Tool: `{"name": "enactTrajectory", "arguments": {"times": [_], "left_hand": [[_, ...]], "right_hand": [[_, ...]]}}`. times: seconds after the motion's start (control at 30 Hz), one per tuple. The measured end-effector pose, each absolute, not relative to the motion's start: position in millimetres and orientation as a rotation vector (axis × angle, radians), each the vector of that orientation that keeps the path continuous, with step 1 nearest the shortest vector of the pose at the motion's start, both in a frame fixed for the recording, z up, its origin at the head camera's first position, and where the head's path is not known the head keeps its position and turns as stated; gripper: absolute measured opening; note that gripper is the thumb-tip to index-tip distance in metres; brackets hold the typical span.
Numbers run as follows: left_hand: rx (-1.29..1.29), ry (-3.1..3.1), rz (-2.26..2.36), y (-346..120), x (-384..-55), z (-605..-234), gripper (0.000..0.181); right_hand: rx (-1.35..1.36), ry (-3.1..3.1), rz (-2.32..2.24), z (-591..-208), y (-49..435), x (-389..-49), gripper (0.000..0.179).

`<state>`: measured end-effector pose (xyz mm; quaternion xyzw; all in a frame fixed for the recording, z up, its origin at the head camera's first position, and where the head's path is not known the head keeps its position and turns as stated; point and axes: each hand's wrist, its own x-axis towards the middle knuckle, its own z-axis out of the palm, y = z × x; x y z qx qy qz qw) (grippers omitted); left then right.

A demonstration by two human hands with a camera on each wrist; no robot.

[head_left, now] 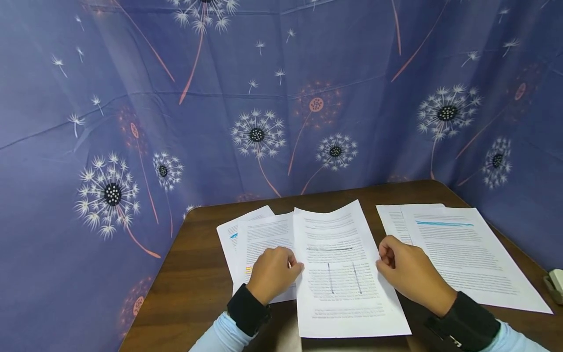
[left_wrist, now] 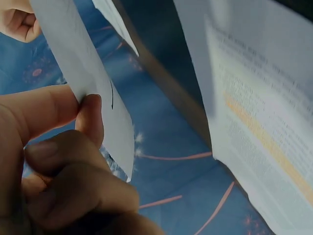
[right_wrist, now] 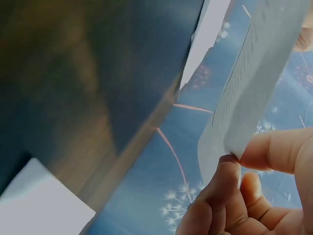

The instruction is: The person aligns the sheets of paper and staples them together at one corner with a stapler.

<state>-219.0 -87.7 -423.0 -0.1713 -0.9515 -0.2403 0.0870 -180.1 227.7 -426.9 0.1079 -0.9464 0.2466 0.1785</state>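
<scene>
Raised above the table is a printed sheet of paper (head_left: 343, 303), its text marked with two upright pen lines and a dark horizontal stroke. My left hand (head_left: 274, 274) pinches its left edge between thumb and fingers. At the opposite edge, my right hand (head_left: 413, 276) pinches the sheet the same way. In the left wrist view, the left hand (left_wrist: 73, 161) has the paper (left_wrist: 83, 58) seen nearly edge-on. The right wrist view shows the right hand (right_wrist: 244, 191) with thumb and index finger meeting on the paper (right_wrist: 259, 83).
On the brown wooden table (head_left: 176, 293), overlapping sheets with blue and yellow-orange highlighting (head_left: 264, 234) lie at left. More sheets, one with a blue stroke (head_left: 466, 259), lie at right. A patterned blue cloth (head_left: 211, 146) hangs behind. Something white (head_left: 556, 281) sits by the right edge.
</scene>
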Motion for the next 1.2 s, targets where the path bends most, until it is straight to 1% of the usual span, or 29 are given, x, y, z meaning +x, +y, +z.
{"name": "enactTrajectory", "arguments": {"times": [0.27, 0.47, 0.87, 1.1, 1.2], "left_hand": [[-0.534, -2.894, -0.675, -82, -211, -436, 0.026], [-0.611, -2.907, -0.668, -77, -208, -445, 0.029], [-0.632, -2.947, -0.525, -68, -207, -462, 0.033], [-0.639, -2.955, -0.496, -66, -209, -467, 0.039], [-0.654, -2.965, -0.488, -65, -208, -465, 0.038]], "right_hand": [[0.278, -2.746, 0.66, -437, 236, -167, 0.024], [0.244, -2.789, 0.633, -444, 240, -163, 0.025], [0.219, -2.874, 0.607, -463, 242, -161, 0.025], [0.206, -2.905, 0.599, -466, 245, -165, 0.022], [0.208, -2.926, 0.604, -466, 246, -166, 0.022]]}}
